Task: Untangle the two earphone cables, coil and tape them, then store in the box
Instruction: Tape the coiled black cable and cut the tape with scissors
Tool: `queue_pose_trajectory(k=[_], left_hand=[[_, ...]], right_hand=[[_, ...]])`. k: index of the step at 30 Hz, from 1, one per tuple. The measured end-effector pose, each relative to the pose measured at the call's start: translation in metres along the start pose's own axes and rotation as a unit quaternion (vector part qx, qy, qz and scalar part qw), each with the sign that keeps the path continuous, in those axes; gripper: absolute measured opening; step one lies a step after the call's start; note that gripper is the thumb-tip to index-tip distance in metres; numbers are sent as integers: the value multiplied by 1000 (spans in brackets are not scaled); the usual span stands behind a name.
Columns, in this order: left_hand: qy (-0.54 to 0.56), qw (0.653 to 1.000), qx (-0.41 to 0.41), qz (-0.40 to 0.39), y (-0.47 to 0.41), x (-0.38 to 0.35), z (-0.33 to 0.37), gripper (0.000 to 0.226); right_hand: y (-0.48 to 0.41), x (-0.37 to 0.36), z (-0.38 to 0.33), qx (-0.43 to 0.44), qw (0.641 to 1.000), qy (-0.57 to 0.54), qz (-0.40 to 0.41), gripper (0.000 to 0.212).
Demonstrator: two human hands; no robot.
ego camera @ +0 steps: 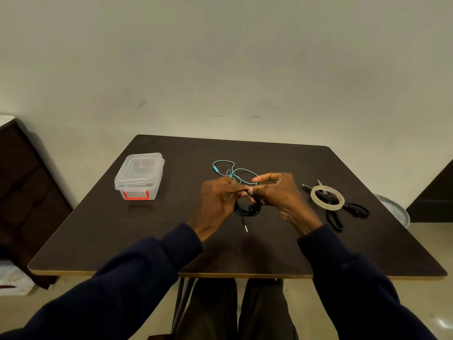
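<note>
While both hands worked above the middle of the table, the head view recorded the following.

Item 1, black earphone cable: gathered into a small loose coil and held just above the table. Its plug hung free below the coil on a short tail. No tape could be made out on it.

Item 2, left hand: fingers curled, pinching the top of the coil from the left.

Item 3, right hand: fingertips pinching the same coil from the right, touching the left hand's fingers.

Item 4, teal earphone cable: lay in open loops on the table just beyond the hands, apart from the black one and not yet coiled.

Item 5, box: clear plastic with a red latch, lid on, at the far left and well apart from the cables.

Item 6, tape roll: lay flat to the right, resting on the scissors.

Handling note: the cable was judged light, thin and limp. It would likely spring out of its loops if released, so it was best pinched across all the turns at one point. The plug and earbuds would be left loose, and the wire not pulled hard. One hand would probably have to keep that pinch while the other fetched tape.
</note>
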State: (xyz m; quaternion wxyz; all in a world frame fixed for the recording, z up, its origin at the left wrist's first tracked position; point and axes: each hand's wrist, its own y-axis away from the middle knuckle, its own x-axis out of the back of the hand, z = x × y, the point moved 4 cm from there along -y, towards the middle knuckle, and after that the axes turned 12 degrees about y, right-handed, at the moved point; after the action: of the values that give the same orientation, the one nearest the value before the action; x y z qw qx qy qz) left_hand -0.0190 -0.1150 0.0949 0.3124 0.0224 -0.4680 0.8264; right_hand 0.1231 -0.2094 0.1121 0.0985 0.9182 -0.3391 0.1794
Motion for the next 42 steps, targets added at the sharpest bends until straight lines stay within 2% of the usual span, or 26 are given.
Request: queue_pose_trajectory(k=[2, 5, 8, 11, 15, 20, 25, 27, 30, 32, 35, 42], left_hand=[[-20, 1000, -19, -4, 1, -1, 1, 19], [7, 1000, -6, -27, 0, -2, 1, 18], [54, 996, 45, -56, 1, -6, -2, 14], [85, 990, 94, -54, 1, -5, -8, 12], [101, 983, 143, -47, 2, -3, -14, 10], [123, 972, 195, -47, 1, -3, -19, 7], [192, 942, 274, -9, 4, -1, -29, 5], [208, 934, 290, -4, 6, -1, -30, 7], [244, 919, 310, -9, 6, -3, -27, 10], [264, 908, 326, -8, 6, -4, -25, 10], [286, 891, 352, -4, 6, -4, -22, 11], [298, 862, 409, -6, 9, -4, -21, 16]], right_hand=[[-2, 0, 0, -15, 1000, -6, -21, 35], [-5, -2, 0, -40, 997, -8, -69, 34], [-6, -4, -1, -25, 995, 37, -94, 24], [-4, -4, -1, 4, 991, 86, -101, 19], [-2, -2, 3, 13, 991, 74, -114, 12], [-1, -4, 9, 29, 987, 72, -138, 20], [9, -6, 8, 76, 984, 64, -149, 25], [11, -6, 11, 89, 981, 80, -152, 33], [12, -6, 15, 101, 976, 128, -142, 53], [12, -7, 16, 106, 976, 135, -132, 58], [16, -9, 15, 127, 975, 143, -111, 57], [26, -13, 23, 196, 962, 190, -3, 50]])
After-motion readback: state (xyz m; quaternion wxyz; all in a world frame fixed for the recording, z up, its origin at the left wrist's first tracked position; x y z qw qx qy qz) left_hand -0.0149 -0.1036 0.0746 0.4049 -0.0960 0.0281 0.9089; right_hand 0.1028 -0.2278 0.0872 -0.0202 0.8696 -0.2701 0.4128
